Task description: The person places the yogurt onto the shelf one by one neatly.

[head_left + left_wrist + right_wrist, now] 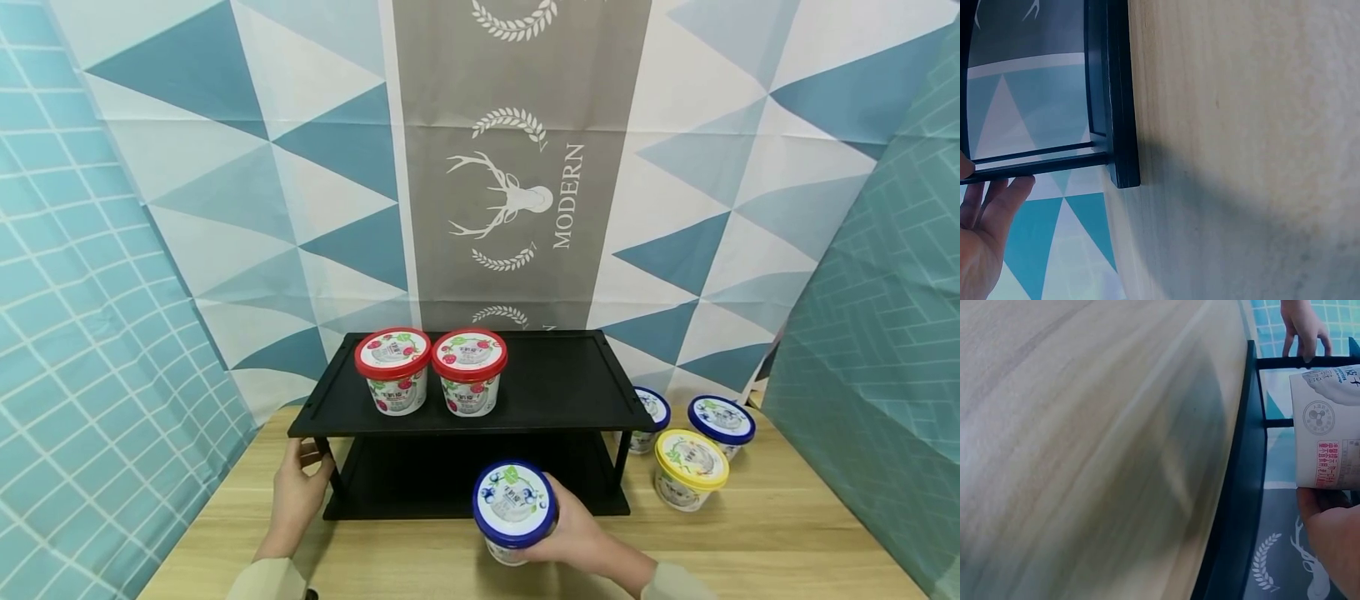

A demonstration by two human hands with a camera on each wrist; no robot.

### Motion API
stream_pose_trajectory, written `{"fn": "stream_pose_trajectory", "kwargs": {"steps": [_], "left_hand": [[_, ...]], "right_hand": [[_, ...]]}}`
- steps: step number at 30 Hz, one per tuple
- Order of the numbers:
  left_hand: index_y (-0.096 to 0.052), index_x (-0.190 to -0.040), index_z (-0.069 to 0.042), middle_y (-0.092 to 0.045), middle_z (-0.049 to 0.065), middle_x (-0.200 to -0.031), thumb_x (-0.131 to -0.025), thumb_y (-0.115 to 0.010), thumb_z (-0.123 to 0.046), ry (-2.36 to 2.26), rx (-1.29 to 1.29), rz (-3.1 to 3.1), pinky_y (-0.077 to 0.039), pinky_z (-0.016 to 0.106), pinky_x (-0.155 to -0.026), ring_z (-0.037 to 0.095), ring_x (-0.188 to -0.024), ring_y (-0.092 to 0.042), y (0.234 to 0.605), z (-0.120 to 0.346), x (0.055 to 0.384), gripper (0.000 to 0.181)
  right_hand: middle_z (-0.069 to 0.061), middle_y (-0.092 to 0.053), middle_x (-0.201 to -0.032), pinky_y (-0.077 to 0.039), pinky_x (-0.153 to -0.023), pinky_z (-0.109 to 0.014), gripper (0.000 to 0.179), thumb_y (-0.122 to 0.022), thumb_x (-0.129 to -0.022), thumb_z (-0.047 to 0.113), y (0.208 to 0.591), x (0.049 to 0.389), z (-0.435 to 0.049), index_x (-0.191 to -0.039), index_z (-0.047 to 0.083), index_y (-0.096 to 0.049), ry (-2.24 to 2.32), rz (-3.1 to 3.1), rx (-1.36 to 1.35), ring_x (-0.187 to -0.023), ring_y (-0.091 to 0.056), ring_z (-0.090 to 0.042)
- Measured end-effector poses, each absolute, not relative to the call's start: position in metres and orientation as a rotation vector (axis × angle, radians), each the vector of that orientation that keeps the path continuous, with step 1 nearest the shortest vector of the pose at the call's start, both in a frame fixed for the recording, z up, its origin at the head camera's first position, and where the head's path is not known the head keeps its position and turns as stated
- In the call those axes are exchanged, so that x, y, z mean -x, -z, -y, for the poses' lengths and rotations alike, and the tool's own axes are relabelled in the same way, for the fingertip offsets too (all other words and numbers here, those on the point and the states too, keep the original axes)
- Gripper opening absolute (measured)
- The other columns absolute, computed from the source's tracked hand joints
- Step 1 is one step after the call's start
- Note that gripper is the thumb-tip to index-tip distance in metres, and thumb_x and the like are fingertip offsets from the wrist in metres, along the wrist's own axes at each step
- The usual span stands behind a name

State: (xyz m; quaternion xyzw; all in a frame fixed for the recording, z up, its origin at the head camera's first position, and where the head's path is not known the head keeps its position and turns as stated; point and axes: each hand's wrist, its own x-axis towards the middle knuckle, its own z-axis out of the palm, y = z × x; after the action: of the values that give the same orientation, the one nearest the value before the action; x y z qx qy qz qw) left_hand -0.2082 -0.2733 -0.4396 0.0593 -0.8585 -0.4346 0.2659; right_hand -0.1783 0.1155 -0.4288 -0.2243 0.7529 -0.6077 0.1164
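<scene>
Nearly upright, lid up, a blue-lidded tub [514,504] is gripped in the right hand [564,529] before the lower front edge of a black rack [562,379]; the left hand [298,492] pinches the rack's left front post [336,480]. Two red-lidded tubs [395,367] top its left half, while past its right edge a yellow-lidded tub [688,467] fronts two more blue lids [722,419], one partly hidden by the rack.

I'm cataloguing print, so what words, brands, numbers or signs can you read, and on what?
"MODERN", beside a white deer emblem on the grey fabric panel; a lower word mostly hidden.
Held round white blue-lidded tub: Chinese characters, too blurred.
Two round white red-lidded tubs, one yellow-lidded tub, two more blue-lidded tubs: lettering too small.
</scene>
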Motion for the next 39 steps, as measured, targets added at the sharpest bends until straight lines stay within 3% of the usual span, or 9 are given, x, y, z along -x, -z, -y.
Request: {"fn": "stream_pose_trajectory", "kwargs": {"steps": [6, 12, 23, 33, 36, 39], "left_hand": [[-0.039, -0.134, -0.011, -0.055, 0.024, -0.114, -0.091, -0.052, -0.005, 1.188, -0.162, 2.333, -0.049, 0.028, -0.065, 0.044, -0.106, -0.057, 0.438, 0.273, 0.208, 0.046], [-0.038, -0.135, -0.011, -0.054, 0.025, -0.114, -0.091, -0.051, -0.005, 1.188, -0.165, 2.337, -0.051, 0.035, -0.067, 0.045, -0.107, -0.056, 0.438, 0.273, 0.207, 0.046], [-0.038, -0.134, -0.010, -0.055, 0.025, -0.114, -0.091, -0.052, -0.005, 1.182, -0.165, 2.341, -0.049, 0.028, -0.064, 0.045, -0.106, -0.056, 0.439, 0.274, 0.208, 0.045], [-0.040, -0.131, -0.009, -0.056, 0.026, -0.114, -0.090, -0.052, -0.005, 1.154, -0.166, 2.334, -0.047, 0.025, -0.063, 0.045, -0.105, -0.057, 0.438, 0.275, 0.208, 0.043], [-0.041, -0.131, -0.010, -0.056, 0.026, -0.114, -0.090, -0.053, -0.004, 1.154, -0.163, 2.327, -0.047, 0.025, -0.063, 0.045, -0.104, -0.057, 0.438, 0.274, 0.209, 0.044], [-0.040, -0.132, -0.010, -0.056, 0.025, -0.114, -0.091, -0.053, -0.005, 1.164, -0.157, 2.334, -0.048, 0.027, -0.064, 0.044, -0.105, -0.057, 0.439, 0.275, 0.209, 0.044]], "right_hand": [[-0.012, -0.052, -0.129, -0.039, -0.097, -0.035, 0.089, -0.086, -0.063, 0.013, 0.420, 0.177, -0.124, -0.138, 0.009, -0.037, 1.757, -2.255, 0.688, -0.118, -0.050, -0.023], [-0.016, -0.050, -0.132, -0.043, -0.093, -0.022, 0.087, -0.083, -0.067, 0.013, 0.412, 0.178, -0.135, -0.139, 0.008, -0.035, 1.751, -2.269, 0.746, -0.114, -0.053, -0.011], [-0.016, -0.050, -0.132, -0.042, -0.093, -0.023, 0.088, -0.083, -0.067, 0.016, 0.393, 0.178, -0.147, -0.140, 0.008, -0.033, 1.709, -2.366, 0.791, -0.117, -0.052, -0.016], [-0.024, -0.047, -0.133, -0.044, -0.092, -0.024, 0.087, -0.080, -0.070, 0.015, 0.366, 0.181, -0.156, -0.140, 0.001, -0.031, 1.767, -2.295, 0.906, -0.113, -0.053, -0.005], [-0.025, -0.048, -0.132, -0.045, -0.092, -0.029, 0.086, -0.080, -0.071, 0.016, 0.358, 0.183, -0.159, -0.139, -0.001, -0.031, 1.756, -2.334, 0.920, -0.114, -0.054, -0.008], [-0.026, -0.046, -0.132, -0.047, -0.094, -0.039, 0.085, -0.079, -0.072, 0.016, 0.352, 0.183, -0.161, -0.139, -0.001, -0.030, 1.762, -2.327, 0.907, -0.117, -0.053, -0.025]]}}
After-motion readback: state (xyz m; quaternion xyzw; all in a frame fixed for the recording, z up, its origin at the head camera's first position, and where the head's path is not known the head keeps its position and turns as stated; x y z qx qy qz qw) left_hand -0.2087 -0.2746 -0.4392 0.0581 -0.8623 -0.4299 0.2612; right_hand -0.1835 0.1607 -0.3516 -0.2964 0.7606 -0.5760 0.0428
